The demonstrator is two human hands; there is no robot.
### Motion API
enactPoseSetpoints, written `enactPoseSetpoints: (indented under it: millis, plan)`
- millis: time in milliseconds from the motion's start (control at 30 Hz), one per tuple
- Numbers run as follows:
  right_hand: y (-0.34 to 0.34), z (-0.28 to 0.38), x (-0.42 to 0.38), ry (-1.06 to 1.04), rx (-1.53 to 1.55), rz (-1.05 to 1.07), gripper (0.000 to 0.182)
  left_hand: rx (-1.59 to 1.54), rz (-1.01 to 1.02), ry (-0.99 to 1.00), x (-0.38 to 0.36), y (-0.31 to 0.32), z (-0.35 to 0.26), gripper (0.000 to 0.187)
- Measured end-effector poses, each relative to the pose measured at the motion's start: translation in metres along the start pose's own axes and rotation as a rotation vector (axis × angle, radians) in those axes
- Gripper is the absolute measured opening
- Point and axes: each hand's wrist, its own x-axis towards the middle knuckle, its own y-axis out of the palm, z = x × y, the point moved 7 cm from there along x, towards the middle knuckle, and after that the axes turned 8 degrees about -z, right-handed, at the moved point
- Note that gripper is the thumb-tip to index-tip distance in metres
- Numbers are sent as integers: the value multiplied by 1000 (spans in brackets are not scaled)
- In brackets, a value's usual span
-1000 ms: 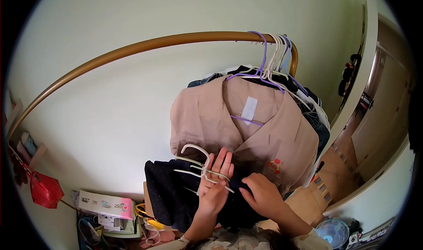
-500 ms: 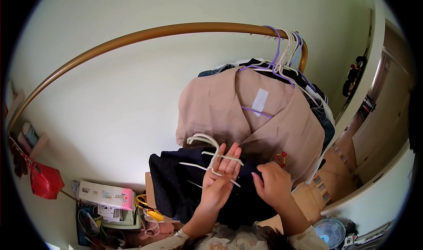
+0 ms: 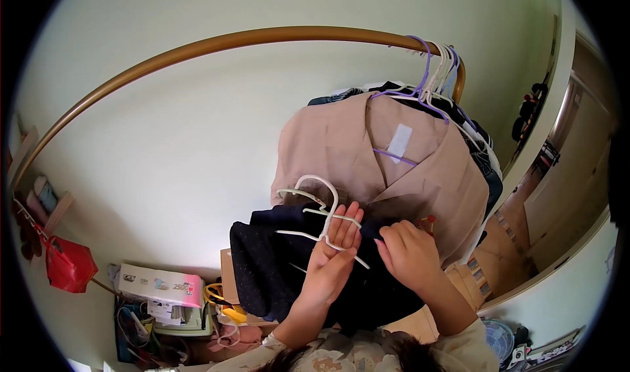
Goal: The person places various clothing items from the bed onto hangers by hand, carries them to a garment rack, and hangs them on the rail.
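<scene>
A white clothes hanger [image 3: 336, 198] lies across the palm of my left hand [image 3: 330, 267], held under the thumb while the fingers stretch out. Another pale hanger [image 3: 289, 193] sits just behind it, its hook to the left. Around them hangs a dark navy garment [image 3: 259, 267] with tiny light specks, bunched below both hands. My right hand [image 3: 412, 254] is closed on the upper right edge of this garment, thumb and fingers pinching the cloth. Behind my hands hangs a beige jacket [image 3: 328, 136] on a purple hanger [image 3: 425, 77].
A curved gold-brown rail [image 3: 282, 36] spans the view, with several hung clothes crowded at its right end. At lower left, a white and pink box [image 3: 157, 283] rests on cluttered items. A red bag [image 3: 69, 265] hangs far left. A small fan [image 3: 499, 338] stands lower right.
The view has shifted slightly, moving the rail's clothes rightward in frame. The white hanger's hook has risen and stands more upright over my left hand. My right hand still pinches the dark garment.
</scene>
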Motion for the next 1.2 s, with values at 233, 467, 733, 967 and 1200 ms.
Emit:
enactPoseSetpoints:
  millis: [233, 467, 733, 967, 1200]
  plan:
    - [15, 17, -3, -141, -88, 52, 19, 29, -3, -68, -5, -17, -6, 74]
    - [35, 32, -9, -196, -114, 101, 19, 139, -76, -93, -14, -29, -12, 73]
    - [4, 15, 18, 50, -156, -28, 13, 26, 37, -81, -32, -24, -30, 75]
    - [-69, -6, 68, 73, -257, -292, 23, -15, 80, -130, -40, -30, -43, 73]
    - [-110, -57, 112, 65, -206, -438, 27, -47, 49, -118, -36, -40, -41, 69]
